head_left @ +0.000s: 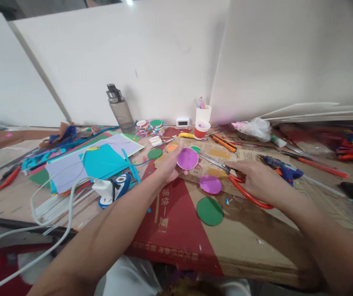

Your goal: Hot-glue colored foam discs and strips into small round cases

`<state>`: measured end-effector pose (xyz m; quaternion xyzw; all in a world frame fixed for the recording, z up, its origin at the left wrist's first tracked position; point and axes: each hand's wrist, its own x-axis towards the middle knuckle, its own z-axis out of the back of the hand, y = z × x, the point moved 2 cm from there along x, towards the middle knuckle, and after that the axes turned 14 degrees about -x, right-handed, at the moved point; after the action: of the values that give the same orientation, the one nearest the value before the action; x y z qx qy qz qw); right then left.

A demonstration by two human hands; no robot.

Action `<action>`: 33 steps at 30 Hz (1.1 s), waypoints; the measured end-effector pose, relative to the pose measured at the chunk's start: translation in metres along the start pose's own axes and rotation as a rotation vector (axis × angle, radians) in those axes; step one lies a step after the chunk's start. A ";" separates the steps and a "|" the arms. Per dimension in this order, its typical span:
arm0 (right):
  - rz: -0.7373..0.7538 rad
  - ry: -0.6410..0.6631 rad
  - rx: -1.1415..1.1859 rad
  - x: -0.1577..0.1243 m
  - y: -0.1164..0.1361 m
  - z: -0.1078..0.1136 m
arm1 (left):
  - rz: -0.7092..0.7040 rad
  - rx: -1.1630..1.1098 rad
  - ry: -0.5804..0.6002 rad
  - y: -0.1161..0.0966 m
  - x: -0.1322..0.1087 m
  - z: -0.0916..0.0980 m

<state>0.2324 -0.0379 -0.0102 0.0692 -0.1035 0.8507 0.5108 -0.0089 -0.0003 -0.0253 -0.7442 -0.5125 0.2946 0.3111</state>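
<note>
My left hand (173, 168) is closed on a round purple disc (187, 158) with a pale rim, its face turned up toward me. Wrapped round the orange-red handles of a pair of scissors (241, 187) is my right hand (253, 176). The scissor blades point left and their tips lie close to the disc's right edge; whether they touch it I cannot tell. Below the hands, a second purple disc (210, 185) and a dark green disc (210, 211) rest on the cardboard (238, 238). Another green disc (154, 153) lies left of my left hand.
A grey water bottle (121, 111) stands by the white wall panel. Paper cups (201, 129), a small digital clock (182, 122) and orange pliers (222, 142) sit at the back. A blue glue gun (283, 169) lies right; coloured paper sheets (102, 162) and a white cable (70, 205) lie left.
</note>
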 end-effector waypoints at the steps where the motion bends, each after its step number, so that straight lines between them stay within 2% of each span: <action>1: -0.002 0.000 -0.009 0.000 0.000 0.000 | 0.000 0.000 -0.003 0.000 0.000 0.000; 16: 0.000 -0.057 -0.220 -0.002 0.004 0.001 | -0.019 0.034 -0.038 -0.002 -0.004 -0.005; 21: 0.019 -0.090 -0.248 -0.002 0.006 0.000 | -0.041 0.055 -0.043 -0.001 -0.005 -0.004; 33: 0.014 -0.081 -0.267 -0.001 0.008 -0.003 | -0.055 0.078 -0.072 0.001 -0.003 0.000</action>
<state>0.2256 -0.0420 -0.0142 0.0340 -0.2366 0.8293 0.5051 -0.0095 -0.0028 -0.0257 -0.7060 -0.5315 0.3325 0.3293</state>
